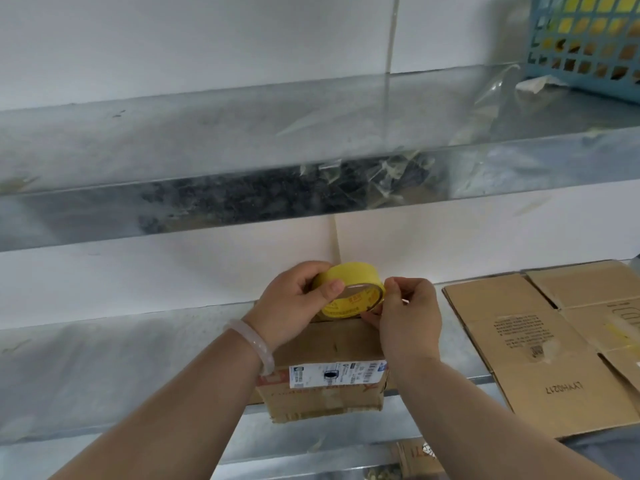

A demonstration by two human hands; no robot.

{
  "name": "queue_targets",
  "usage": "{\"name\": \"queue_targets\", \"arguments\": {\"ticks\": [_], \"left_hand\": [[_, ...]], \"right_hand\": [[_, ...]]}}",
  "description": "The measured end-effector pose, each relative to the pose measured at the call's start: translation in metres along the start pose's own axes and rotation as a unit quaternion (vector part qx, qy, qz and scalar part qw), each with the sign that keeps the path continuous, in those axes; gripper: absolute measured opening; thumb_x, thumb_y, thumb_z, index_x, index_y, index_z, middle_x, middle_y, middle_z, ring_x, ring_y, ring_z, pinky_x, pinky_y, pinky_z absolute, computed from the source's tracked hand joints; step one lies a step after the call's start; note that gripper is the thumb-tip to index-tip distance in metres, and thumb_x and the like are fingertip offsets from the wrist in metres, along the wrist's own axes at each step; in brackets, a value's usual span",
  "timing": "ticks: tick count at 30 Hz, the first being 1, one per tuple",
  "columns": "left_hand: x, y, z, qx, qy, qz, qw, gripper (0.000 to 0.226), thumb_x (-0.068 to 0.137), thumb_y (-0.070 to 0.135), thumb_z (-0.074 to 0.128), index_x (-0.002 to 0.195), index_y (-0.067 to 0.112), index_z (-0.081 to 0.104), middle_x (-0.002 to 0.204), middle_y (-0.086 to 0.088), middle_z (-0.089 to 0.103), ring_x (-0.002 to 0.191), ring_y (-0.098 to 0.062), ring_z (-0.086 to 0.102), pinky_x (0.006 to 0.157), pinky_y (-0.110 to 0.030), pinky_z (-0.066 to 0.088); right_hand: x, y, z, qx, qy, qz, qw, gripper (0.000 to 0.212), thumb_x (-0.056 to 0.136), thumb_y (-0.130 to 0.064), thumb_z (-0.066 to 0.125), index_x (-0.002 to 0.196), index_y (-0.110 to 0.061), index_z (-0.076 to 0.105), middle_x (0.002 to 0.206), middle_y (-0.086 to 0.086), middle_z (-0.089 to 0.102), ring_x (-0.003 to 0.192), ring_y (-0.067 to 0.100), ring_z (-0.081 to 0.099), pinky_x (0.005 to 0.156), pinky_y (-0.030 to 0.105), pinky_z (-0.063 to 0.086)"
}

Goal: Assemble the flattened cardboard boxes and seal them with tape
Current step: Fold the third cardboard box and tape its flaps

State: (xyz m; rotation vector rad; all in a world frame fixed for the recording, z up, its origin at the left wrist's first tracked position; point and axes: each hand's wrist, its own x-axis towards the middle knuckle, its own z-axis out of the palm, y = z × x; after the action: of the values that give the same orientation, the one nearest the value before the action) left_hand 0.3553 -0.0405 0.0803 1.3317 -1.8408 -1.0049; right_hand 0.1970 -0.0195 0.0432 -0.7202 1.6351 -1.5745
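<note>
Both hands met at centre frame. The left hand (294, 299) gripped the yellow tape roll (349, 292), thumb laid across its face and fingers curled round the far rim. The right hand (408, 313) pinched at the roll's right edge, apparently at the free end, though whether that end had lifted could not be told. The roll hung just above the far edge of the cardboard box (329, 351), which stood on the metal shelf (104, 368) with a shipping label (336, 374) on its near side. The roll looked light and stiff, best held by the rim or core; the tape itself seemed thin, sticky and apt to fold onto itself. Flattened boxes (540, 348) lay at right, and a blue basket (588, 46) sat upper right.
</note>
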Motion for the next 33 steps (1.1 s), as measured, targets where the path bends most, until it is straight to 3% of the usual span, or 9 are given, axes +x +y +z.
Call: {"name": "queue_targets", "arguments": {"ticks": [4, 8, 12, 16, 19, 23, 27, 31, 33], "left_hand": [[0.003, 0.000, -0.004, -0.019, 0.010, -0.001, 1.000, 0.012, 0.088, 0.037, 0.061, 0.094, 0.029, 0.067, 0.084, 0.003, 0.068, 0.081, -0.011, 0.064, 0.068, -0.017, 0.049], [0.006, 0.005, -0.011, 0.014, 0.035, 0.003, 0.999, 0.014, 0.086, 0.041, 0.062, 0.088, 0.028, 0.067, 0.074, 0.007, 0.064, 0.071, -0.007, 0.059, 0.064, -0.018, 0.046], [0.004, 0.008, -0.022, 0.057, 0.025, 0.010, 0.998, 0.040, 0.074, 0.061, 0.057, 0.093, 0.029, 0.070, 0.077, 0.003, 0.069, 0.069, -0.007, 0.061, 0.061, -0.017, 0.046], [0.001, 0.007, -0.029, 0.100, 0.020, 0.005, 0.995, 0.024, 0.081, 0.052, 0.064, 0.096, 0.034, 0.070, 0.083, 0.012, 0.071, 0.077, 0.000, 0.063, 0.065, -0.017, 0.050], [0.000, 0.007, -0.035, 0.109, 0.026, -0.008, 0.994, 0.010, 0.078, 0.049, 0.071, 0.086, 0.046, 0.065, 0.085, 0.023, 0.068, 0.080, 0.010, 0.061, 0.061, -0.009, 0.046], [-0.002, 0.008, -0.037, 0.183, 0.021, -0.012, 0.983, 0.018, 0.074, 0.055, 0.071, 0.087, 0.046, 0.061, 0.085, 0.026, 0.062, 0.078, 0.008, 0.058, 0.061, -0.009, 0.041], [0.001, 0.013, -0.030, 0.220, 0.001, -0.015, 0.975, 0.023, 0.073, 0.058, 0.071, 0.087, 0.044, 0.060, 0.083, 0.025, 0.060, 0.079, 0.008, 0.055, 0.061, -0.009, 0.039], [-0.001, 0.012, -0.037, 0.189, -0.035, -0.037, 0.981, 0.014, 0.082, 0.054, 0.065, 0.091, 0.044, 0.062, 0.089, 0.020, 0.066, 0.084, 0.001, 0.061, 0.065, -0.014, 0.044], [-0.006, 0.011, -0.045, 0.100, -0.056, -0.061, 0.991, 0.009, 0.085, 0.047, 0.061, 0.091, 0.043, 0.067, 0.090, 0.015, 0.071, 0.085, -0.001, 0.065, 0.065, -0.012, 0.045]], "right_hand": [[0.000, 0.004, -0.001, -0.079, -0.015, -0.046, 0.996, 0.013, 0.098, -0.024, 0.055, 0.086, -0.030, 0.054, 0.079, -0.007, 0.065, 0.060, 0.014, 0.069, 0.062, 0.036, 0.057], [0.001, 0.006, 0.002, -0.175, -0.045, -0.079, 0.980, 0.013, 0.097, -0.031, 0.052, 0.084, -0.033, 0.049, 0.078, -0.006, 0.067, 0.072, 0.013, 0.063, 0.056, 0.028, 0.042], [0.001, 0.007, 0.004, -0.230, -0.062, -0.103, 0.966, 0.012, 0.096, -0.031, 0.051, 0.084, -0.033, 0.048, 0.084, -0.009, 0.064, 0.076, 0.008, 0.058, 0.055, 0.024, 0.038], [0.001, 0.006, 0.002, -0.211, -0.069, -0.088, 0.971, 0.010, 0.096, -0.031, 0.052, 0.086, -0.032, 0.050, 0.084, -0.006, 0.066, 0.078, 0.017, 0.064, 0.063, 0.031, 0.047], [0.003, 0.001, -0.001, -0.180, -0.074, -0.064, 0.979, 0.009, 0.096, -0.032, 0.053, 0.087, -0.032, 0.052, 0.081, -0.005, 0.067, 0.074, 0.018, 0.067, 0.067, 0.036, 0.053], [0.009, -0.003, -0.006, -0.119, -0.086, -0.003, 0.989, 0.007, 0.097, -0.026, 0.056, 0.090, -0.029, 0.056, 0.064, -0.003, 0.068, 0.060, 0.008, 0.068, 0.061, 0.034, 0.057], [0.016, -0.007, -0.012, -0.033, -0.091, 0.073, 0.993, 0.004, 0.096, -0.018, 0.059, 0.094, -0.015, 0.059, 0.075, 0.002, 0.066, 0.059, 0.010, 0.070, 0.064, 0.035, 0.062], [0.017, -0.007, -0.011, -0.047, -0.114, 0.083, 0.989, 0.005, 0.096, -0.018, 0.060, 0.092, -0.016, 0.058, 0.078, 0.003, 0.066, 0.060, 0.010, 0.070, 0.066, 0.034, 0.062], [0.017, -0.005, -0.011, -0.046, -0.112, 0.072, 0.990, 0.005, 0.096, -0.018, 0.058, 0.092, -0.016, 0.056, 0.081, 0.003, 0.066, 0.062, 0.009, 0.070, 0.064, 0.030, 0.062]]}}
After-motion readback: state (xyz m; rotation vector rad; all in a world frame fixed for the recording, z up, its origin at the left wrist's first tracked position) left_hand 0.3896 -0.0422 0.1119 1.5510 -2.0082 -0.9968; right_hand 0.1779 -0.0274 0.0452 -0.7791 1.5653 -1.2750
